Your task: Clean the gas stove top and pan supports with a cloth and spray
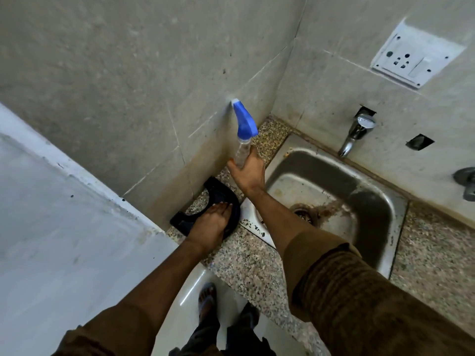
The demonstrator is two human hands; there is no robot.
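A clear spray bottle [243, 140] with a blue trigger head stands upright over the back corner of the speckled granite counter [246, 258]. My right hand [248, 174] grips its lower body from behind. A black curved object [213, 195], possibly a pan support or a dark tray, lies on the counter against the left wall. My left hand [209, 226] rests flat on it with straight fingers. No stove or cloth is in view.
A stained steel sink [334, 191] is set into the counter to the right, with a chrome tap [356, 133] on the tiled wall above. A white socket plate [413, 56] sits higher up. A white surface [59, 201] fills the left side.
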